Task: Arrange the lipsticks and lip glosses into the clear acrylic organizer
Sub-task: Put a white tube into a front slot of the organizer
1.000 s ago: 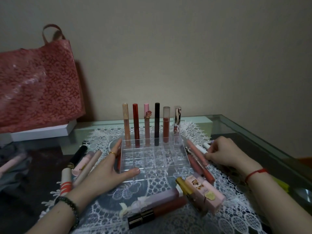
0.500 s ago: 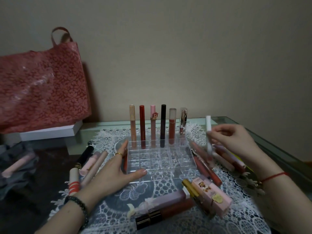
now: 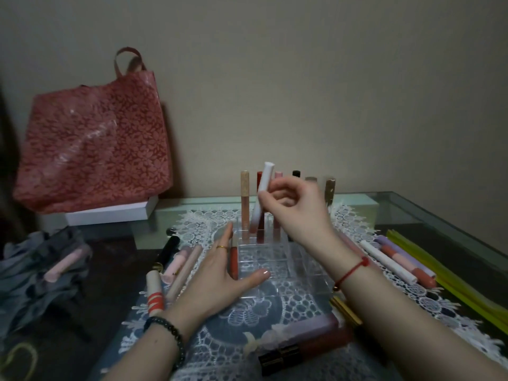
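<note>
Right hand pinches a white-capped lip gloss, cap tipped toward 1 o'clock, over the 11 o'clock cells of the acrylic organizer. The flat, released left hand braces its 8 o'clock corner. Straighten the tube, then lower gently.

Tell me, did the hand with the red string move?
Yes. The right hand went left and up, from the right of the clear organizer to above its back row, holding a white-capped tube.
</note>
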`<action>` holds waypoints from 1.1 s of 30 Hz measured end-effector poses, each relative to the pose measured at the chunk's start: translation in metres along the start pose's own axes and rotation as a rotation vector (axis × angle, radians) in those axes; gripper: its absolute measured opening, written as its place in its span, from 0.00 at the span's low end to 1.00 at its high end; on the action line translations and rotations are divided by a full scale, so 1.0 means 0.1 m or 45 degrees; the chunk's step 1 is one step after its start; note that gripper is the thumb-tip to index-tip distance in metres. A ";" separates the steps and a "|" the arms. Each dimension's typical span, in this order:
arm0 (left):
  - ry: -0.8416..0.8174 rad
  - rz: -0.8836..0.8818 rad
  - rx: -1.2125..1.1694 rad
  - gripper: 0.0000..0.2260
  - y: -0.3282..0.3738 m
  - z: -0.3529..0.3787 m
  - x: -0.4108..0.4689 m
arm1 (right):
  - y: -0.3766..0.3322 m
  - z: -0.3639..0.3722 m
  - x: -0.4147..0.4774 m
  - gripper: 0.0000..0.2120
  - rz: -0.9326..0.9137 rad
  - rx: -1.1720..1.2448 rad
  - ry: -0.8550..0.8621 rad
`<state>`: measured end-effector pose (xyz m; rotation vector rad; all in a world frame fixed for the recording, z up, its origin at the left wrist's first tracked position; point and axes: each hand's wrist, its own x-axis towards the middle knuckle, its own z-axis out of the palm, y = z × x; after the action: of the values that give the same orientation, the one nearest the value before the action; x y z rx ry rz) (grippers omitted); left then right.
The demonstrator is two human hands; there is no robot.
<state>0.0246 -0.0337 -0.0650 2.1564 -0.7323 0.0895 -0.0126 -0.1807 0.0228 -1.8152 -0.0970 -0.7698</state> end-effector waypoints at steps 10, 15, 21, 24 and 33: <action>-0.102 -0.033 -0.001 0.52 -0.11 0.03 0.07 | 0.31 0.26 -0.03 0.06 0.036 -0.276 0.039; -0.124 -0.015 -0.004 0.51 -0.12 0.04 0.07 | 0.37 0.29 -0.04 0.04 0.046 -0.268 -0.018; -0.133 -0.036 0.048 0.54 -0.12 0.03 0.06 | 0.38 0.30 -0.04 0.04 0.067 -0.228 -0.042; -0.145 -0.045 0.040 0.55 -0.11 0.03 0.06 | 0.37 0.31 -0.04 0.04 0.064 -0.232 -0.036; -0.163 -0.060 0.008 0.54 -0.07 0.01 0.05 | 0.36 0.30 -0.05 0.04 0.055 -0.243 -0.050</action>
<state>0.0324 -0.0339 -0.0688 2.1996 -0.7540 -0.0719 0.0128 -0.1670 -0.0149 -2.0073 -0.0101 -0.7330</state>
